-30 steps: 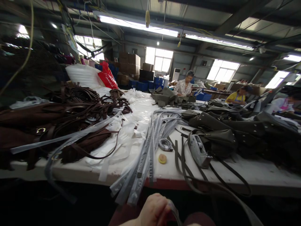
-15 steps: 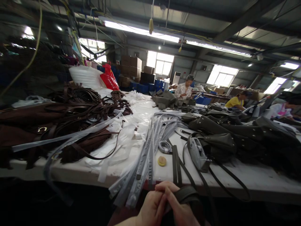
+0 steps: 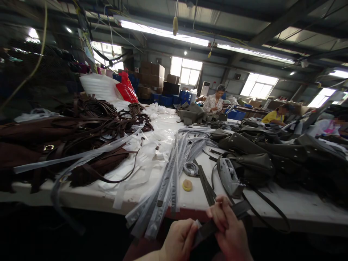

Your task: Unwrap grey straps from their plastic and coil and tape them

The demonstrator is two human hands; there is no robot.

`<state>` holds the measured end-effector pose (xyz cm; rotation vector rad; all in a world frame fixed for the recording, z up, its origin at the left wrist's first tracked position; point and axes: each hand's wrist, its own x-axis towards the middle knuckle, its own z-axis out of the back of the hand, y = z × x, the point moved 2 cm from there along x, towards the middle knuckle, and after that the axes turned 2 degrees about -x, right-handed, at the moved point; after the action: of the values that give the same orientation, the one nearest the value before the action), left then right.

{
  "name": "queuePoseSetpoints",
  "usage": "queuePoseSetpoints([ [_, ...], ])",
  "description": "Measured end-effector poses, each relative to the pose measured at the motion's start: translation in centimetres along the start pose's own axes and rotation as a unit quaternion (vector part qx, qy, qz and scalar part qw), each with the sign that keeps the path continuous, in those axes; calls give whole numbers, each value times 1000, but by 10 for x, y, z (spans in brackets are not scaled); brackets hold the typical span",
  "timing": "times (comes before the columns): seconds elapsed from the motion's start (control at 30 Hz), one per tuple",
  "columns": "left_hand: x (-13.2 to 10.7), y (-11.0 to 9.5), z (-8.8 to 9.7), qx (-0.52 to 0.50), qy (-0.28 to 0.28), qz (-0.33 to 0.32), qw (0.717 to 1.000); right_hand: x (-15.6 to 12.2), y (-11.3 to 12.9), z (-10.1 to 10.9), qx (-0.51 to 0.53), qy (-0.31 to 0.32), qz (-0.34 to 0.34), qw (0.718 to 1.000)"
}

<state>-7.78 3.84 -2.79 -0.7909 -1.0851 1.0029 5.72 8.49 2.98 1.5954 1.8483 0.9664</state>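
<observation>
Both my hands are low at the bottom edge, in front of the white table (image 3: 296,206). My left hand (image 3: 181,241) and my right hand (image 3: 231,232) are closed on one dark olive strap (image 3: 217,223), each pinching it between thumb and fingers. The strap runs slantwise from the left hand up past the right hand towards the table edge. Further dark straps (image 3: 205,183) lie on the table just beyond my hands. A bundle of clear plastic sleeves (image 3: 168,181) hangs over the table edge to the left of my hands.
Brown straps and leather pieces (image 3: 81,145) are heaped at the left. Dark olive bags (image 3: 258,159) crowd the right side. A grey tool (image 3: 228,175), a small yellow round object (image 3: 187,185) and a coiled strip (image 3: 191,168) lie near the front. Seated people (image 3: 214,101) work farther back.
My right hand has come into view and moved right and up, away from the left. The strap between them is now drawn out straight instead of bunched. The view has hardly shifted.
</observation>
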Motion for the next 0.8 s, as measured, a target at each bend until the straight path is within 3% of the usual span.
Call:
queuePoseSetpoints([
  [0.07, 1, 0, -1, -32, 6, 2, 999, -8, -25, -9, -35, 44, -33, 998],
  [0.13, 1, 1, 0, -44, 10, 10, 999, -8, -32, -11, -47, 55, -57, 996],
  [0.2, -1, 3, 2, -22, 5, 30, 999, -1, -19, -3, -27, 17, -52, 998],
  [0.3, -4, 5, 3, 19, 14, 47, 999, 17, 19, 15, 40, -61, 1, 997],
  [0.37, -5, 7, 2, 26, 21, 45, 998, 26, 38, 22, 61, -77, 27, 995],
  [0.43, -7, 9, 1, 30, 11, 49, 998, 28, 40, 22, 53, -68, 29, 996],
  [0.7, -5, 15, -6, -16, -5, 53, 998, -2, -29, -12, 1, 23, -49, 999],
  [0.8, -4, 14, -5, -41, 8, 49, 998, -2, -33, -13, -8, 42, -73, 996],
])
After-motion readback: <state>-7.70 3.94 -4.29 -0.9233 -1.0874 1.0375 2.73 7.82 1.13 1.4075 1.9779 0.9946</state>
